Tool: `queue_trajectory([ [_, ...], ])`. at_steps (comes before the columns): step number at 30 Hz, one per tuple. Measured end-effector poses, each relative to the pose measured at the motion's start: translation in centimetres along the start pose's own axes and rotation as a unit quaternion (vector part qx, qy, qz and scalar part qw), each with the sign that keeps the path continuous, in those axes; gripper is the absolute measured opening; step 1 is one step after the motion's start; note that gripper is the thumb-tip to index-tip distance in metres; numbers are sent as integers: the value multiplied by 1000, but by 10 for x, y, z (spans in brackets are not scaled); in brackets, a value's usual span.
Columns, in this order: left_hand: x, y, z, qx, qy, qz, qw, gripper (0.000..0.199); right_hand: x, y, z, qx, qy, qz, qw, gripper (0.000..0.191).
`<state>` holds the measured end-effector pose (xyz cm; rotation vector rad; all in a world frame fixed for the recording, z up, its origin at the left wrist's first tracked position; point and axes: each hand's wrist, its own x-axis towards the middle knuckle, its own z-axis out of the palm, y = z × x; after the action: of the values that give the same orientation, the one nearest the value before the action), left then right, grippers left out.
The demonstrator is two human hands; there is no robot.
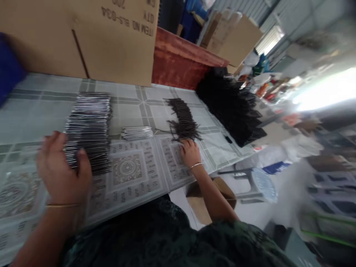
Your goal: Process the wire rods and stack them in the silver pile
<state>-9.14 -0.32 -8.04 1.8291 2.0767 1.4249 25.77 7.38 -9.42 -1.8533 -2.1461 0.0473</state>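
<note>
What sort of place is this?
Likely a workshop or packing room: many shiny rods and dark strips lie grouped on the table, near a large cardboard box printed with an item number.

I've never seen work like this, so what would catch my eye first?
Probably the long row of shiny rods on the left of the table, with the left hand at its near end. Next, the black heap at the table's right end. Behind the rods, tall cardboard bears upside-down print.
</note>
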Motion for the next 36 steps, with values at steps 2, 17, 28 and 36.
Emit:
queue_trajectory([
  [2,3,25,17,53,-52,91,993,45,-1,22,0,-48,-32,31,998,31],
  [17,35,54,95,311,-283,144,896,46,34,60,1,240,-26,-36,970,24],
  [28,30,53,77,313,-233,186,902,29,50,71,-5,436,104,-31,893,23],
  [36,-42,57,46,246,-257,182,916,30,-15,-23,14,284,-76,-214,931,26],
])
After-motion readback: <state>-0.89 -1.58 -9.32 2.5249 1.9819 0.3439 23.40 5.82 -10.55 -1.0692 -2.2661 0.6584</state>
